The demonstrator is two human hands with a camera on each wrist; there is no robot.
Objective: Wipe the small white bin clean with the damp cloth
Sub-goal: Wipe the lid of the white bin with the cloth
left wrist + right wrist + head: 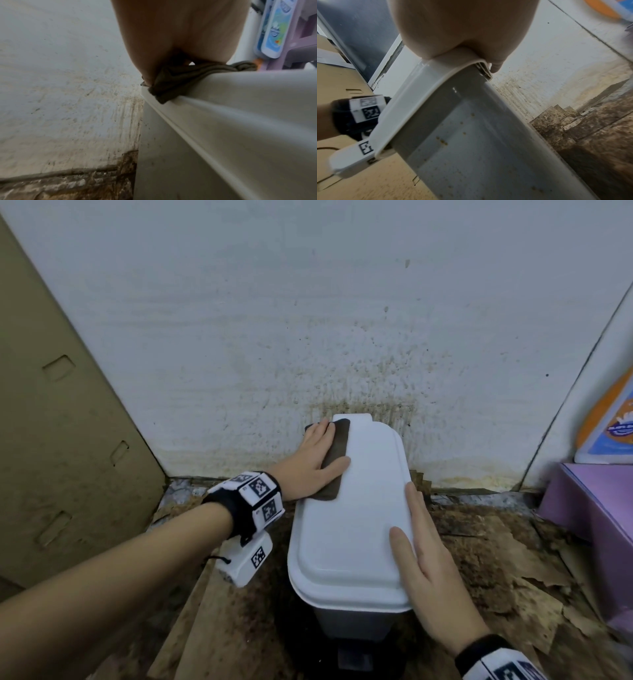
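Note:
A small white bin (346,529) with a shut lid stands on the floor against a stained wall. A dark brown cloth (337,453) lies on the lid's far left corner, and my left hand (315,463) presses it flat with straight fingers. In the left wrist view the cloth (173,83) bunches over the lid's edge (205,108) under my palm. My right hand (424,559) rests on the lid's right edge with straight fingers. The right wrist view has the bin's side (462,135), speckled with brown spots, below my palm (462,27).
A cardboard box (58,419) stands at the left. A purple stool (596,508) with a colourful pack (609,422) on it is at the right. The wall (342,320) behind the bin is splattered brown. The floor (496,559) is dirty, with peeling pieces.

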